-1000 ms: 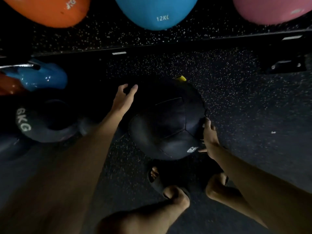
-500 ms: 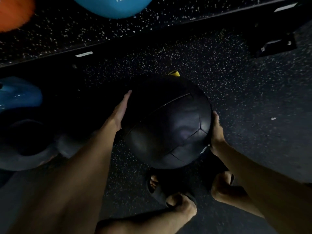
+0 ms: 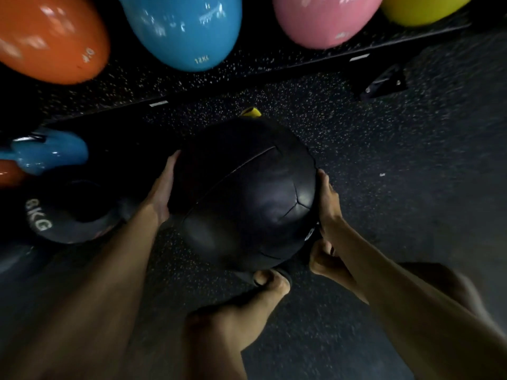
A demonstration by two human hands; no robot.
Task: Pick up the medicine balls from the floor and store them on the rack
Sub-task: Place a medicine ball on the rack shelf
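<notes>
Ball pressed between left hand and right hand, fingers straight against its opposite sides, over the floor just ahead of the feet; kettlebells along the far edge.

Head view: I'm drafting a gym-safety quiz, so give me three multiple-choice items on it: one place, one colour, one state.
1. The 8KG kettlebell lies where from the medicine ball? A left B right C on top
2. The 12KG kettlebell is A pink B blue C orange
3. The medicine ball is A untouched B between both hands C under a foot
Key: A, it sits beyond the left hand; B, its blue shell bears the mark; B, left hand and right hand press its sides.
</notes>
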